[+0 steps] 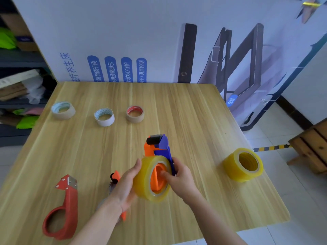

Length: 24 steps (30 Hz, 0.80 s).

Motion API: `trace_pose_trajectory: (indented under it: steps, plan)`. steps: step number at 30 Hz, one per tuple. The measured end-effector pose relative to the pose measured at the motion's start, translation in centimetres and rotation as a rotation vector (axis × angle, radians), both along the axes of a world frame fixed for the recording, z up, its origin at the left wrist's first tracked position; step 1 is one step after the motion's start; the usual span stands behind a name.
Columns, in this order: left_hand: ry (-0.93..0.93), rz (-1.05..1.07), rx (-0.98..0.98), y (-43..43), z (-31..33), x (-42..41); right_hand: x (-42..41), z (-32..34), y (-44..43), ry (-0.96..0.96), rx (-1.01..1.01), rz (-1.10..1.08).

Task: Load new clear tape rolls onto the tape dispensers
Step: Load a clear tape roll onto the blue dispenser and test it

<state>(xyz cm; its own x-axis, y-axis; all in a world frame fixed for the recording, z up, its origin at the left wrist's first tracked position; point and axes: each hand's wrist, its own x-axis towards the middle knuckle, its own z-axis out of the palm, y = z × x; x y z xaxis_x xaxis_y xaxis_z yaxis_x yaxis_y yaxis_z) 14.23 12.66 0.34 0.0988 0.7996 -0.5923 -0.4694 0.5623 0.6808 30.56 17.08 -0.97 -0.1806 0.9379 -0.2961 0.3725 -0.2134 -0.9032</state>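
An orange and blue tape dispenser (155, 147) is held above the table's middle, with a yellowish clear tape roll (144, 181) sitting on its orange hub. My left hand (123, 186) presses the roll's left side with a flat palm and straight fingers. My right hand (178, 177) grips the dispenser from the right, a finger reaching into the hub. A second clear roll (243, 164) stands near the table's right edge. A red dispenser (62, 207) lies with no roll at the front left. Another orange dispenser (115, 177) lies partly hidden under my left arm.
Three smaller rolls sit in a row at the back: a pale one (63, 110), a white one (104, 117) and a brown one with red core (135, 114). A printed board stands behind the wooden table (194, 112). Shelving is left, a wooden bench (313, 147) right.
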Motion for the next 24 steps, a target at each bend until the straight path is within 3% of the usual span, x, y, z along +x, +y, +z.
trace_pose_trajectory:
  steps: [8,11,14,24]
  plan:
    - [0.09,0.046,0.284,-0.3,5.4,-0.5,-1.4,3.7,0.5,0.203,0.07,-0.093]
    - [0.192,0.116,0.363,-0.5,6.9,0.2,-2.1,5.6,-0.2,0.116,0.25,-0.139]
    - [0.233,0.196,0.426,-0.3,8.5,0.6,-2.5,7.9,-1.4,0.213,0.41,-0.148]
    - [0.316,0.192,0.573,-1.5,13.2,1.0,-2.9,13.8,-2.5,0.448,0.309,0.137]
